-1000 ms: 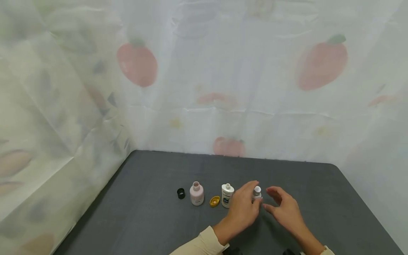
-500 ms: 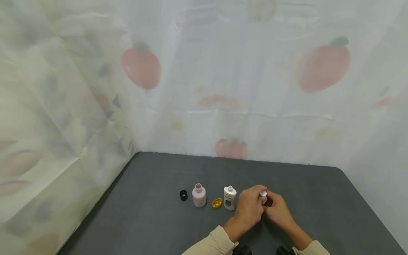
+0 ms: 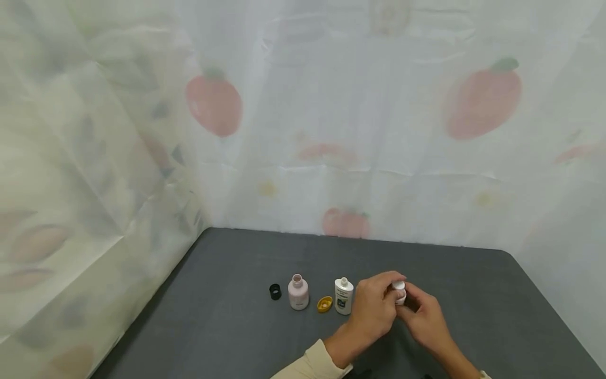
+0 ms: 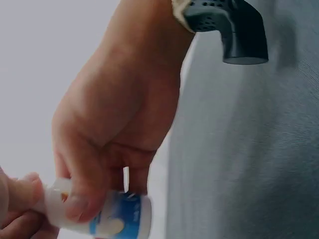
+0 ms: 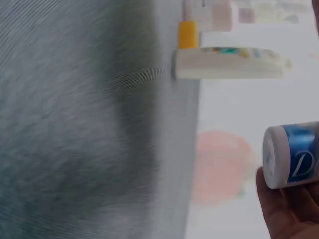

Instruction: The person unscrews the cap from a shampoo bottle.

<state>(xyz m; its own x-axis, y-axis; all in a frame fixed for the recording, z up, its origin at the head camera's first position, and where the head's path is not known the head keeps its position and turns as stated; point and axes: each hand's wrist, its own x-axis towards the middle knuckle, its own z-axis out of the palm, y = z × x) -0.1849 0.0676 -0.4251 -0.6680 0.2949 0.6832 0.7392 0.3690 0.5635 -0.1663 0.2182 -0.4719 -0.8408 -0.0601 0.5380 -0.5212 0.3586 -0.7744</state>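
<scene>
A small white bottle (image 5: 300,152) with a blue label is held upright between both hands, its base raised off the table in the right wrist view. My left hand (image 3: 371,311) pinches its white cap (image 3: 399,285) from above; in the left wrist view those fingers (image 4: 22,193) sit at the bottle's narrow end. Lower down, my right hand (image 3: 428,320) grips the body, thumb across the front and fingers behind. Left of the hands stands a flat white bottle (image 3: 343,297) with its narrow spout bare.
Further left on the dark grey table (image 3: 227,337) are a yellow cap (image 3: 324,303), a pale pink bottle (image 3: 298,293) with an uncovered mouth, and a black cap (image 3: 275,291). A white fruit-print curtain (image 3: 284,200) hangs behind the table's back edge.
One second ago my right hand was apart from the small bottle, its fingers spread. It has since come in and gripped the body. Bottle and hands have shifted slightly right.
</scene>
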